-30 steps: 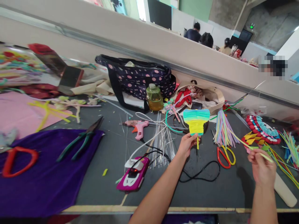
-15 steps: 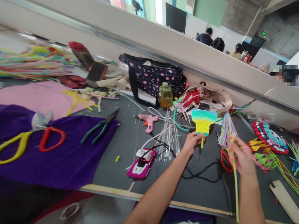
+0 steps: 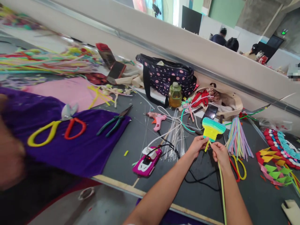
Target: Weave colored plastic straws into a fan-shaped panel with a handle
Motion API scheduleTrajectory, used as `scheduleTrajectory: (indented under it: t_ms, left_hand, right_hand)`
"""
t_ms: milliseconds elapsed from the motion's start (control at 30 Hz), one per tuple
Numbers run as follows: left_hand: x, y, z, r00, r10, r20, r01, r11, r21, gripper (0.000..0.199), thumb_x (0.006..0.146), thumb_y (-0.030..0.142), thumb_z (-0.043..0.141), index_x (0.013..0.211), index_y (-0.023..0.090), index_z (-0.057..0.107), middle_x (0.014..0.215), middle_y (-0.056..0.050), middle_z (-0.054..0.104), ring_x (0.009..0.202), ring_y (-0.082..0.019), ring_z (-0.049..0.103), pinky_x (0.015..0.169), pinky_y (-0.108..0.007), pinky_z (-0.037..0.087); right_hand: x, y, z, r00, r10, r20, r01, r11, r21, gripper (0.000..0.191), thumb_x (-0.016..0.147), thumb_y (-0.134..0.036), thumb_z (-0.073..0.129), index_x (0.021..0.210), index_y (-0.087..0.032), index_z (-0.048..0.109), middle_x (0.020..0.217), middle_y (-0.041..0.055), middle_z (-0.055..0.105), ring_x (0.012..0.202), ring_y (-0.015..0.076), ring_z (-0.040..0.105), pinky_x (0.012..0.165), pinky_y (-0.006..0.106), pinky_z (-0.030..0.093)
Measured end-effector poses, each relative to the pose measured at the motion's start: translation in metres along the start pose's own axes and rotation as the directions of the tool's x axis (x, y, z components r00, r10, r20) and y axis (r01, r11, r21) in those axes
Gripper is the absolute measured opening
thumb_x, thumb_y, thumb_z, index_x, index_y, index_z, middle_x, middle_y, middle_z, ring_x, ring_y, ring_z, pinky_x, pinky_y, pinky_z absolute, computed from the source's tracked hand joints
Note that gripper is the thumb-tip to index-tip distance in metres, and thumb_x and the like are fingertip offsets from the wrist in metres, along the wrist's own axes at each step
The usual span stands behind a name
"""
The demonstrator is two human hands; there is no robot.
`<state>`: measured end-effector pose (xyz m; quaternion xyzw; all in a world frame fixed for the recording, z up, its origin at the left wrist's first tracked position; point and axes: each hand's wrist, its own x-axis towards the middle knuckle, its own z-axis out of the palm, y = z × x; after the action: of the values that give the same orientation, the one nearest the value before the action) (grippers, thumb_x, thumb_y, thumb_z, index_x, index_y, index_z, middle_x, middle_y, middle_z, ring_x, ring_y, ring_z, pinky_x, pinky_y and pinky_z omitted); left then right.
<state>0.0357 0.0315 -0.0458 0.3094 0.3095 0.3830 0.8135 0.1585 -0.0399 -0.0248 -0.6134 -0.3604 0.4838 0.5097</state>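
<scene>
Pinched in my left hand (image 3: 198, 145) is the base of a flat craft piece (image 3: 212, 128), teal on top and yellow below, with a short yellow twisted stem (image 3: 207, 147) under it. My right hand (image 3: 220, 153) is closed on a long pale yellow-green pipe cleaner (image 3: 221, 187), which hangs down past the table edge. Its upper end is right beside the stem, and the two hands nearly touch. Scissors with red and yellow handles (image 3: 242, 168) lie just beyond my right wrist. A bunch of pastel pipe cleaners (image 3: 237, 137) fans out behind them.
A pink glue gun (image 3: 159, 120), clear glue sticks (image 3: 174, 143) and a magenta power strip (image 3: 147, 162) with cables lie left of my hands. Pliers (image 3: 114, 122) and large scissors (image 3: 67, 120) rest on purple cloth (image 3: 77, 156). A blurred arm (image 3: 10, 147) of another person enters at left.
My right hand has moved left with the pipe cleaner, up to the craft piece in my left hand. The view has shifted left, and another person's blurred arm now shows at the left edge.
</scene>
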Motion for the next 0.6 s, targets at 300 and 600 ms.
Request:
scheduleTrajectory:
  t_ms: [300,600]
  left_hand:
    - [-0.001,-0.003,-0.002,0.998,-0.065,0.003,0.065,0.994,0.085,0.040,0.059,0.046,0.082,0.070,0.011,0.066,0.057,-0.002,0.062,0.044,-0.009,0.052,0.045,-0.022,0.045]
    - [-0.001,0.001,-0.003,0.993,-0.115,-0.014,0.116,0.985,0.126,0.027,0.060,0.033,0.080,0.070,0.010,0.069,0.058,-0.004,0.064,0.046,-0.009,0.053,0.043,-0.020,0.044]
  right_hand:
    - [0.002,0.010,0.000,0.999,0.032,-0.032,-0.032,0.999,0.007,0.036,0.071,-0.050,0.072,0.067,-0.018,0.056,0.034,-0.0102,0.044,0.024,0.0042,0.034,0.028,0.015,0.020]
    - [0.004,0.014,-0.001,0.997,0.076,-0.026,-0.075,0.996,0.045,0.037,0.069,-0.049,0.073,0.062,-0.019,0.054,0.033,-0.0100,0.044,0.022,0.0052,0.034,0.027,0.017,0.020]
